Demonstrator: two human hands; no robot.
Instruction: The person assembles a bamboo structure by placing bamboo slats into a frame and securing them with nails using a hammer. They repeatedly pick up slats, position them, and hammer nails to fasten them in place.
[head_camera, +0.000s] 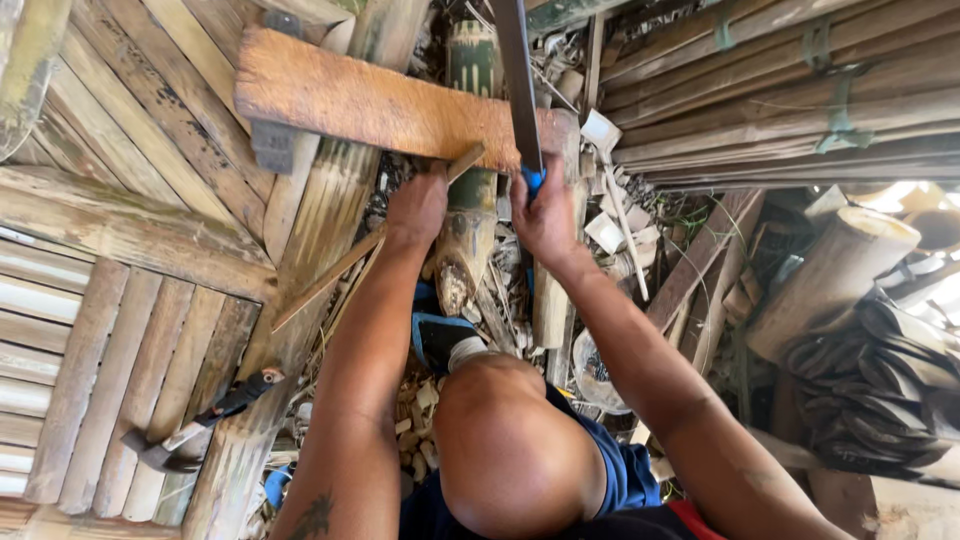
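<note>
While our left hand (418, 207) pins the strip (372, 243) against the block (380, 102), our right hand (545, 215), its grip closed round the blade's (516, 80) blue handle, sets the edge on the strip's end.

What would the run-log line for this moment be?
left hand: holds thin bamboo strip on wooden block | right hand: grips long blade upright | hammer: lying aside on bamboo
</note>
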